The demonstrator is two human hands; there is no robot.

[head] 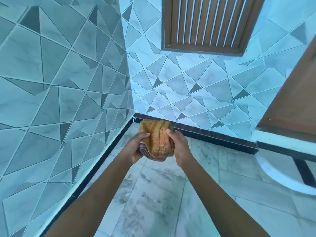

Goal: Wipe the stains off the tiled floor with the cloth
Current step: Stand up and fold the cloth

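Observation:
An orange folded cloth [156, 139] with a grey-brown underside is held up in front of me, well above the floor. My left hand [135, 147] grips its left side with the thumb on top. On the cloth's right side sits my right hand [179, 147], thumb pressed on the upper edge. Below lies the pale marble-look tiled floor [153, 202], with dark grey smudgy stains [145, 195] across the tiles under my arms.
Two walls of triangle-patterned tiles meet in a corner [131, 106] ahead, with a dark skirting strip [213, 135] along their base. A brown slatted vent [210, 23] is set in the far wall. A brown door [294, 103] and a curved white step [280, 177] are at right.

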